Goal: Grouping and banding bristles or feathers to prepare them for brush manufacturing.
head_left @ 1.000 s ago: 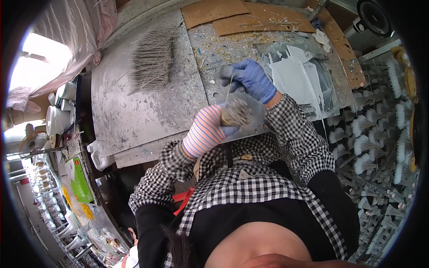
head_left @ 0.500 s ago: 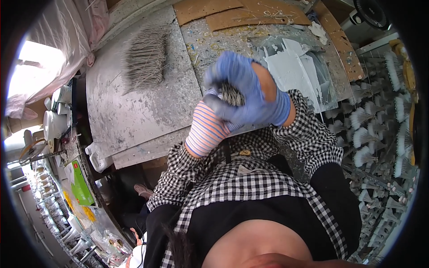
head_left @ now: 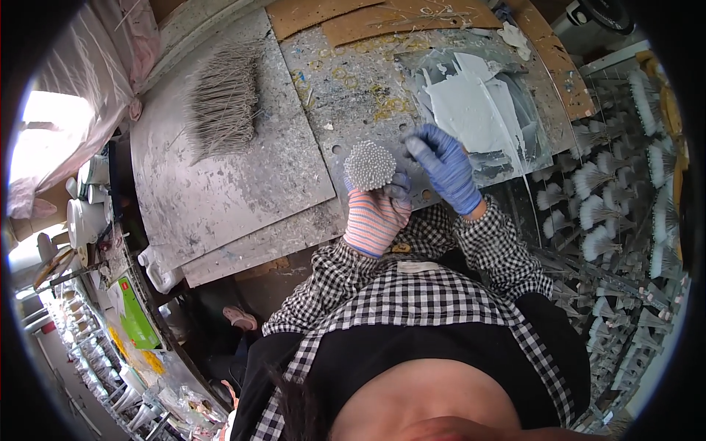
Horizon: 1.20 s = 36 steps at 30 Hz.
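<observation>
My left hand [head_left: 377, 220], in a pink, white and blue striped glove with grey fingertips, is wrapped around a round bundle of bead-tipped stems [head_left: 370, 165]. Its domed top of small pale grey beads faces up; the stems below are hidden by the glove. To the right of the bundle, apart from it, my right hand [head_left: 446, 169] is raised in a blue glove. Its fingers are loosely bent and slightly apart, and nothing shows in them. A pile of thin grey stems [head_left: 224, 99] lies on the grey board [head_left: 243, 195] at the left of the table.
At the right, thick white paste [head_left: 471, 106] is spread on a glass sheet [head_left: 533, 151]. Cardboard pieces [head_left: 419, 18] lie along the far edge. Racks of white fan-shaped brushes [head_left: 603, 195] stand at the right; white tubs [head_left: 87, 220] and a green box [head_left: 135, 312] are at the left.
My right hand has come away from the bundle and moved to the right. My left hand has turned the bundle so its beaded top faces up. The view has shifted slightly.
</observation>
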### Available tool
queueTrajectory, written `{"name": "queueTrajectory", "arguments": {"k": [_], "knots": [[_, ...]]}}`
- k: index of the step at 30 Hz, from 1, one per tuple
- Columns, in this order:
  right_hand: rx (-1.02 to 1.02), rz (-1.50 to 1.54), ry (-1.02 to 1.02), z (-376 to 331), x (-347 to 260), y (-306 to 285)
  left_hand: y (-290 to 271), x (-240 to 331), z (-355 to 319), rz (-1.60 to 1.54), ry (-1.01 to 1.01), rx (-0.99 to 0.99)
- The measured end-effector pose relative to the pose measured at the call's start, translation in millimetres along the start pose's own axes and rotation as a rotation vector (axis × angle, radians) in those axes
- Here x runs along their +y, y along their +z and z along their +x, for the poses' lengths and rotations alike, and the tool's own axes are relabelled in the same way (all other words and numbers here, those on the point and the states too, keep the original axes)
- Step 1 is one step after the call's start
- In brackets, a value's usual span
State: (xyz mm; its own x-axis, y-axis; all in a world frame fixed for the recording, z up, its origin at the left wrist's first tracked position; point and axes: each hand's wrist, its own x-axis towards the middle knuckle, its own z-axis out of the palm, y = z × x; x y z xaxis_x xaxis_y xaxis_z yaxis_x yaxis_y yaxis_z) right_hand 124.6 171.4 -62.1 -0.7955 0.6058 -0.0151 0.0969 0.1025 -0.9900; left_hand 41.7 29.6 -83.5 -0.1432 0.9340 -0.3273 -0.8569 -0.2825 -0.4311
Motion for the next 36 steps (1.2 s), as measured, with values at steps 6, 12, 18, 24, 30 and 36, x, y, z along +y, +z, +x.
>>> {"name": "queueTrajectory", "arguments": {"k": [6,12,18,24,30,36], "knots": [[-0.021,0.143,0.021,-12.3,36.0,12.5,-8.7,-1.2,-5.0,0.137,0.153,0.076],[-0.005,0.035,0.013,-15.4,54.6,18.9,-40.8,6.9,-1.1,1.055,0.485,0.100],[-0.012,0.069,0.056,-20.1,52.0,14.9,-48.3,18.6,-1.0,0.571,0.232,-0.172],[-0.028,0.092,0.098,-25.2,47.8,8.5,-33.2,9.0,-6.3,0.354,0.334,-0.004],[-0.035,0.190,0.119,-25.8,53.6,2.4,-39.2,30.0,-2.3,0.373,0.192,-0.242],[-0.048,0.103,0.104,-31.3,51.7,-5.3,-38.9,28.3,1.2,0.345,0.266,-0.039]]}}
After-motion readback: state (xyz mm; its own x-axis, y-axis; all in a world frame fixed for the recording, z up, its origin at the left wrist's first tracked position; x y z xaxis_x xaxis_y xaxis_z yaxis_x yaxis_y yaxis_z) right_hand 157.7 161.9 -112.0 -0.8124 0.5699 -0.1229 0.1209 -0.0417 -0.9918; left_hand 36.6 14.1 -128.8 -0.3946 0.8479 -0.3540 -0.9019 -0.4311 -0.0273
